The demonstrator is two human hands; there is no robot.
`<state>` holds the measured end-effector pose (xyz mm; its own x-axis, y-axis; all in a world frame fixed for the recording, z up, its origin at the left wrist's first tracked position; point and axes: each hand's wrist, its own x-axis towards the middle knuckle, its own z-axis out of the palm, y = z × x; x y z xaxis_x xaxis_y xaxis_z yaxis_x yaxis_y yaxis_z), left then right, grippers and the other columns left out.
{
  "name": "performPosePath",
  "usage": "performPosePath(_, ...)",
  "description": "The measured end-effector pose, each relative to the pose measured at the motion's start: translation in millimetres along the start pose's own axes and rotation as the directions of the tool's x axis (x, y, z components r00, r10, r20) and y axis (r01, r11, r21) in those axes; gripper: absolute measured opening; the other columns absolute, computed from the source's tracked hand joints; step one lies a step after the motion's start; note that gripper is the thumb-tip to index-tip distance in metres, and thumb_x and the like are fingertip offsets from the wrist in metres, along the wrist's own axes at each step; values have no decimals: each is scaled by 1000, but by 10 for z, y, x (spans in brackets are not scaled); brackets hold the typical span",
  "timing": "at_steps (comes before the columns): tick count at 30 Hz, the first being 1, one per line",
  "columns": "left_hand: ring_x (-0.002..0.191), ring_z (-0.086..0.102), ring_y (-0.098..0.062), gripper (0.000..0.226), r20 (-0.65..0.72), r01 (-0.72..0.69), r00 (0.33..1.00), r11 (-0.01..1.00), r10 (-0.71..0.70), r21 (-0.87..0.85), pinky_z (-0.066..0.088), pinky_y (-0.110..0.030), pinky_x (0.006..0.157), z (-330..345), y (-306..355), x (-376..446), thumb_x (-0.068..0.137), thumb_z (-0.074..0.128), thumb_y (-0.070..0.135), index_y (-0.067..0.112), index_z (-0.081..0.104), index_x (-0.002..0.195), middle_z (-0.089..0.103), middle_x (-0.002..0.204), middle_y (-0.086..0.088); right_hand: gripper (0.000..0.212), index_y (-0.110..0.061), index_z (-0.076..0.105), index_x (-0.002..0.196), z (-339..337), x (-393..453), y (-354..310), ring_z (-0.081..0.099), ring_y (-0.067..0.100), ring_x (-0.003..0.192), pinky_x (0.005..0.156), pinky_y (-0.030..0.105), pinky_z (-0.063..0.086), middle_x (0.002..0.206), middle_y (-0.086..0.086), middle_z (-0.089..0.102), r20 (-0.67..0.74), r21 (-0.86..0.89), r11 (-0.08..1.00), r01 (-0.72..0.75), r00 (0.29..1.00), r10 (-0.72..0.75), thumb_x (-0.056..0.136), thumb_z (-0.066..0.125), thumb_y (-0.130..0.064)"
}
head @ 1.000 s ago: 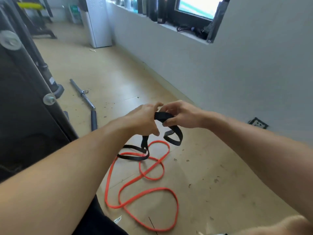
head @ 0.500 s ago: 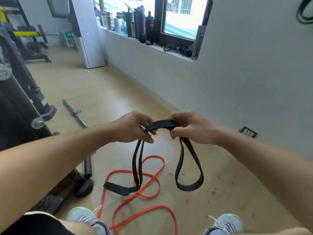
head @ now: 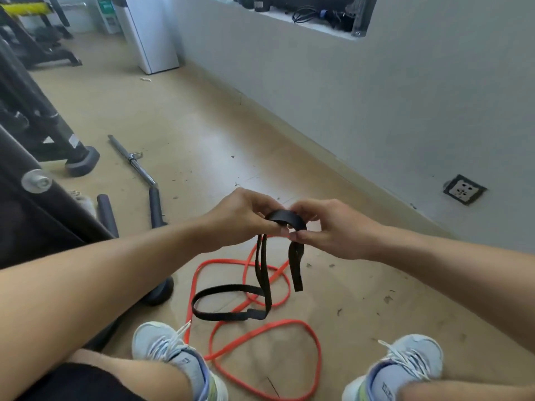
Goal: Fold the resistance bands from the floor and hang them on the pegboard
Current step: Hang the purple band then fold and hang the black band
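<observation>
here both hands, left hand (head: pixel 246 218) and right hand (head: pixel 327 227), pinch the black band (head: pixel 285 219) in their fingers; better to stack even loops, lifting the tail clear of the orange band (head: pixel 266 328).

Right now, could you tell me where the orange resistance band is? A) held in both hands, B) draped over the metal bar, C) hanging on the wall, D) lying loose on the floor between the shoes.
D: the orange resistance band lies in loose loops on the floor, while the left hand and right hand both pinch the black band.
</observation>
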<state>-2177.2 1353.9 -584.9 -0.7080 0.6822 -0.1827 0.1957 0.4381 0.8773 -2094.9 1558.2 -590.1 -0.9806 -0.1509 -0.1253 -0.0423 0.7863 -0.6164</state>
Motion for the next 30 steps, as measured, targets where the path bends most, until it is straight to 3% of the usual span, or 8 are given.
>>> performPosePath(5, 86, 75, -14, 21, 16, 45, 999, 991, -48, 127, 58, -28, 85, -47, -133, 26, 76, 89, 23, 21, 78, 94, 79, 88, 2, 22, -31, 70, 122, 5, -15, -37, 67, 10, 102, 97, 42, 54, 105, -12, 74, -22, 95, 995, 2, 1000, 0, 101, 65, -27)
performPosePath(10, 83, 74, -4, 18, 103, 74, 989, 966, -102, 246, 56, -19, 79, 27, -259, -7, 79, 88, 22, 27, 76, 92, 79, 86, 10, 17, -28, 72, 115, -75, -76, -110, 68, 15, 98, 93, 41, 55, 99, -10, 74, -139, 236, 967, 97, 988, -66, 101, 65, -22)
performPosePath(15, 95, 73, -8, 17, -1, 81, 997, 983, -82, 165, 55, -31, 92, -2, -343, 20, 90, 76, 29, 25, 74, 106, 79, 98, 6, 16, -33, 71, 110, -306, -130, -92, 69, 6, 104, 100, 30, 50, 99, -18, 73, -271, 254, 963, 93, 962, -22, 101, 66, -20)
performPosePath(18, 104, 72, -13, 19, -98, 41, 995, 995, -32, 93, 54, -41, 102, -63, -303, 26, 94, 72, 21, 25, 70, 112, 77, 106, 3, 12, -26, 69, 110, -374, -134, 6, 68, 19, 101, 93, 39, 52, 101, -5, 73, -241, 164, 985, -59, 966, 98, 100, 65, -21)
performPosePath(20, 97, 71, -8, 17, -175, 0, 984, 994, 18, 105, 55, -33, 95, -99, -245, 22, 94, 72, 22, 25, 71, 111, 76, 101, 6, 10, -25, 67, 108, -395, -134, 97, 69, 28, 95, 79, 37, 52, 99, 2, 72, -153, 88, 976, -201, 965, 212, 98, 68, -25)
performPosePath(24, 79, 63, 4, 16, -223, -92, 966, 982, 128, 163, 44, -8, 72, -57, -64, -20, 92, 74, 24, 26, 74, 108, 71, 88, 13, 27, -38, 62, 110, -272, -180, 126, 72, 7, 89, 69, 23, 51, 103, -14, 72, 49, 1, 958, -288, 957, 288, 90, 74, -51)
performPosePath(27, 75, 66, 5, 19, -164, -175, 966, 972, 201, 158, 46, -6, 72, 33, 78, -41, 92, 74, 17, 20, 73, 111, 71, 86, 15, 27, -36, 64, 110, -135, -148, 88, 69, 7, 105, 87, 29, 54, 112, -17, 71, 9, 104, 975, -197, 980, 197, 89, 75, -49)
performPosePath(30, 86, 68, -4, 23, -174, -226, 950, 957, 258, 183, 55, -23, 82, 35, 157, -23, 91, 75, 21, 25, 73, 114, 73, 94, 13, 17, -34, 68, 107, -77, -99, 58, 69, 7, 106, 103, 45, 52, 105, -14, 75, -112, 225, 971, -80, 988, 107, 93, 75, -39)
